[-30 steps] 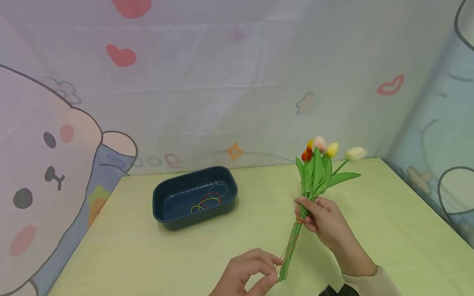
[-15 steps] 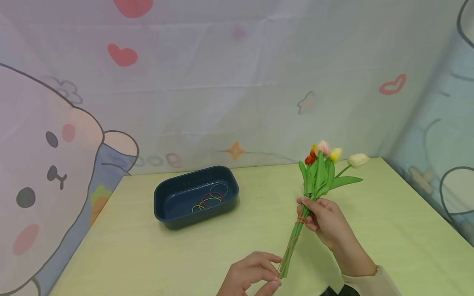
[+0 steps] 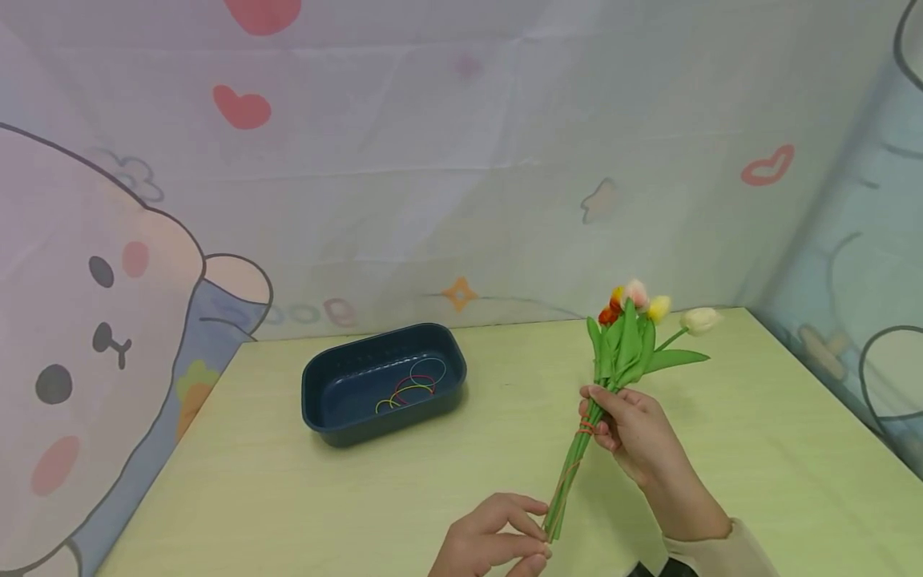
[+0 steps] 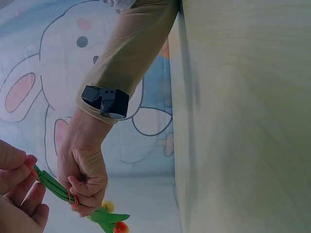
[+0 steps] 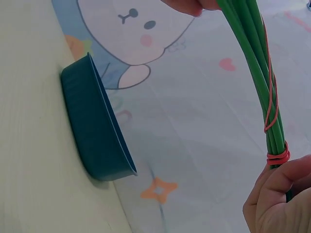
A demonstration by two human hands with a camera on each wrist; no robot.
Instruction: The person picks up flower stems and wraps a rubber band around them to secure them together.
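My right hand (image 3: 634, 433) grips a bunch of tulips (image 3: 620, 353) by its green stems, just below the leaves. The blooms are white, yellow, pink and orange-red. Below the right fingers a red rubber band (image 5: 278, 158) is wound tightly round the stems. A second, thin red rubber band (image 5: 270, 97) loops loosely along them towards the cut ends. At those ends my left hand (image 3: 493, 537) pinches this loop between thumb and fingers; the exact hold is partly hidden. In the left wrist view, stems (image 4: 53, 185) run between both hands.
A dark blue tray (image 3: 339, 437) stands on the pale yellow table (image 3: 288, 513), left of the bouquet. Several coloured rubber bands (image 3: 411, 390) lie in it. A printed cloth backdrop (image 3: 433, 160) rises behind the table.
The bouquet has shifted slightly right and its blooms have sunk a little. My left hand has moved slightly right at the stem ends, and the loose rubber band sits closer along the stems.
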